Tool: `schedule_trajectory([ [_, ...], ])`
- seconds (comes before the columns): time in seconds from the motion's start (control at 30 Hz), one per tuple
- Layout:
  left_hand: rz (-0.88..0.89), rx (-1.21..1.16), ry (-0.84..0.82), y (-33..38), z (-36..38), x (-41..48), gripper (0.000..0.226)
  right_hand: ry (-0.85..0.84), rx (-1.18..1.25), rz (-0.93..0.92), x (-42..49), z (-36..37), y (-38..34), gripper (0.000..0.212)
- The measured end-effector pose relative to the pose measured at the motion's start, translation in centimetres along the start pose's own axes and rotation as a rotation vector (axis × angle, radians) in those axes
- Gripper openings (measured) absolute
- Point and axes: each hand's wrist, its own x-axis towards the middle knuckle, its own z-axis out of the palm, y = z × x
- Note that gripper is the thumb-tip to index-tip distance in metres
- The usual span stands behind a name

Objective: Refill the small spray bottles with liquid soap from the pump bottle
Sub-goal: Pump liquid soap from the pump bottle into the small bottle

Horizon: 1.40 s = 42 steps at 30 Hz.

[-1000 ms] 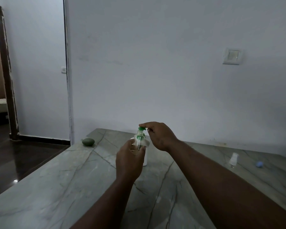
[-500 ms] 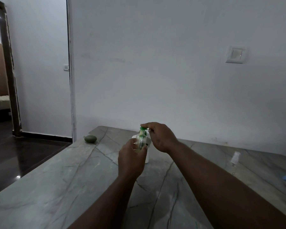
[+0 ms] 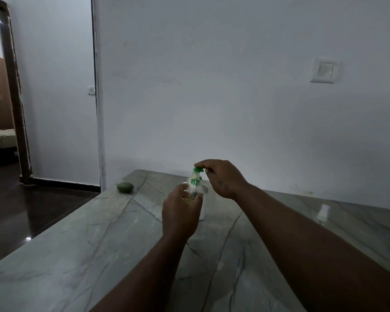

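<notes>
Left hand: curled around a small spray bottle of clear plastic, which is held upright above the table.
Small spray bottle: held just in front of the white pump bottle, its top close under the pump head; a little yellowish liquid is seen inside.
Right hand: the green pump head is pinched between forefinger and thumb.
Marble table: the pump bottle is stood towards its far edge.
Second spray bottle: stood well apart, at the right.
Green oval object: laid at the far left corner.
</notes>
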Motion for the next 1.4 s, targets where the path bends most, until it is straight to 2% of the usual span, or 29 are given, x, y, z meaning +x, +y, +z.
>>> schedule_trajectory([
  [0.67,-0.004,0.035,-0.007,0.4,-0.5,-0.8,0.031,-0.009,-0.035,0.042,-0.7,1.0,-0.3,0.045],
  [1.07,0.012,0.011,0.012,0.6,-0.5,-0.6,0.039,-0.063,-0.108,0.000,0.1,-0.2,-0.3,0.042],
  [1.4,0.012,0.002,0.008,0.6,-0.5,-0.6,0.035,-0.061,-0.101,0.026,-0.1,0.0,-0.8,0.042],
])
